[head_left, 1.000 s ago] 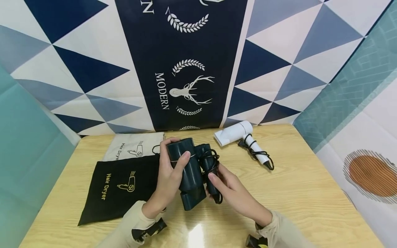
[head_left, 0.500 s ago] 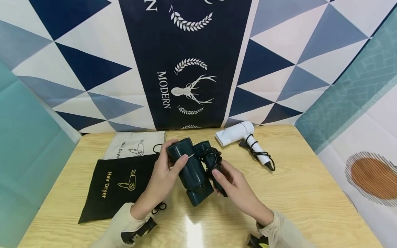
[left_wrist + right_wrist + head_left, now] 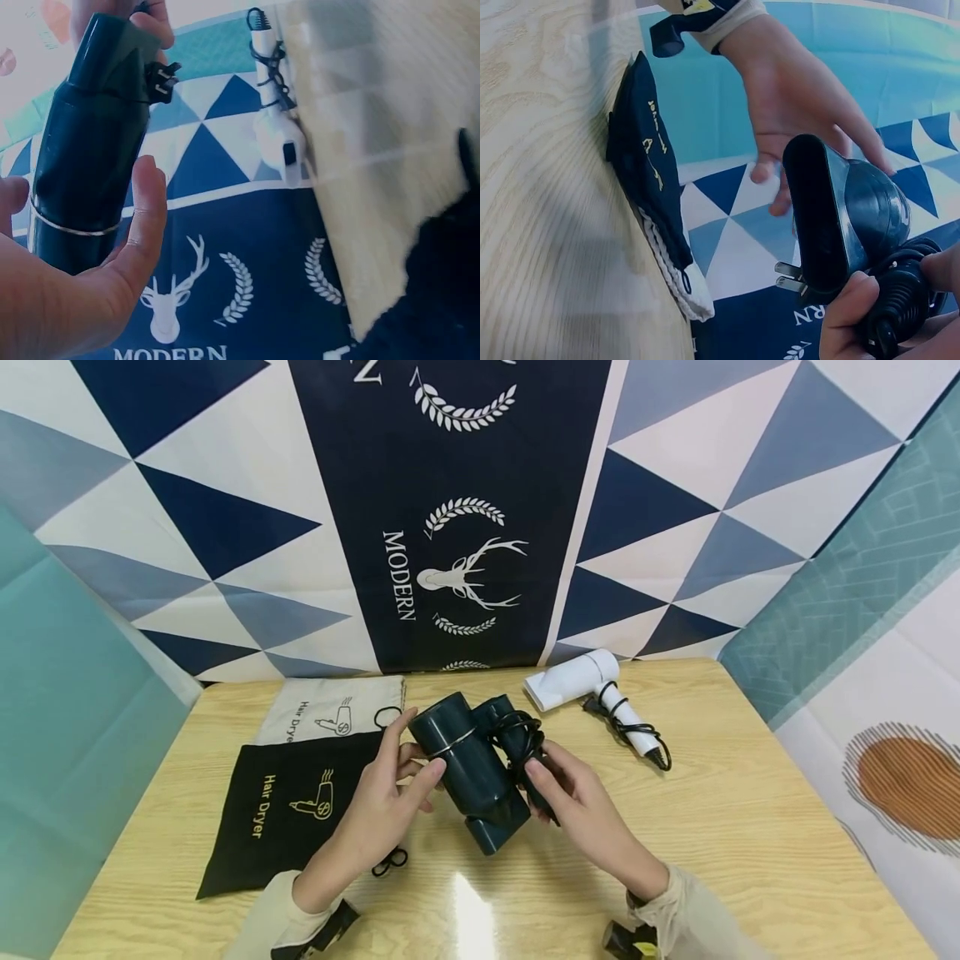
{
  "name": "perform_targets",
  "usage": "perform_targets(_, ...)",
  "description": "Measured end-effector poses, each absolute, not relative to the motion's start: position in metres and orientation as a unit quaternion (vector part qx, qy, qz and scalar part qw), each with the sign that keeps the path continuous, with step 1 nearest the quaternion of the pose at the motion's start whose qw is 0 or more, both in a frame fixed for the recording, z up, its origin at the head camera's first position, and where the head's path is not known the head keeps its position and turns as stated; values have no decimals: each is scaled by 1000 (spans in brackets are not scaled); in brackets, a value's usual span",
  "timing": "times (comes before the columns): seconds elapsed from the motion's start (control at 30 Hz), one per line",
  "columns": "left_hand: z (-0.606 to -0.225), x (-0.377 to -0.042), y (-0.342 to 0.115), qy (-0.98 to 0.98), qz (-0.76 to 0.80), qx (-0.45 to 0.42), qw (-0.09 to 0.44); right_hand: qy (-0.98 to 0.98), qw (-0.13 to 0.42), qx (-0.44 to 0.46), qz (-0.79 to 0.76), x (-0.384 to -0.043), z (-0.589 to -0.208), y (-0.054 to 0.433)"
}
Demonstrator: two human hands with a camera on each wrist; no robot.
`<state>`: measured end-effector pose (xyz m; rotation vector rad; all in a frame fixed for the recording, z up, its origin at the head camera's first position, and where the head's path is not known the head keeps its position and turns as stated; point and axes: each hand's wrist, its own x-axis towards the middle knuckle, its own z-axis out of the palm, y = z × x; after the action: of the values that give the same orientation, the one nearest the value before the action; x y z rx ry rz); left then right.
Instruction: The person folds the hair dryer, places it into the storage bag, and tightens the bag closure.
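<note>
A dark green hair dryer (image 3: 472, 766) is held above the table, tilted, its black cord wound round the folded handle. My right hand (image 3: 581, 802) grips it by the handle and cord. My left hand (image 3: 378, 806) is spread beside the barrel; its fingertips are at the barrel's edge and its fingers are not wrapped round it. In the left wrist view the thumb stands off the barrel (image 3: 94, 150). The right wrist view shows the dryer's flat nozzle (image 3: 817, 217) and the plug prongs (image 3: 787, 275) beside it.
A white hair dryer (image 3: 573, 681) with a black cord lies at the back right of the table (image 3: 712, 793). To the left, a black drawstring bag (image 3: 281, 814) overlaps a white bag (image 3: 330, 706), both printed with a hair dryer. A patterned wall cloth (image 3: 480, 527) hangs behind.
The dark hair dryer has turned, its nozzle swinging to the right. My left hand has loosened from the barrel and drawn back left, while my right hand keeps its grip.
</note>
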<state>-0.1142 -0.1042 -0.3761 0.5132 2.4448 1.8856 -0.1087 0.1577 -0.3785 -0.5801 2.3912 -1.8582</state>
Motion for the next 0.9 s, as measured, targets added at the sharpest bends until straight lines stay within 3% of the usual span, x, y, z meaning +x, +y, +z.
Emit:
perform_targets(0.13, -384, -111, -108, 810, 563, 162, -7, 771, 21, -187, -608, -110, -378, 160)
perform_targets(0.43, -401, -111, -122, 862, 467, 153, -126, 768, 27, -177, -615, -109, -381, 160)
perform_targets(0.9, -429, -127, -145, 945, 275, 138, -108, 773, 45, -169, -610, -113, -385, 154)
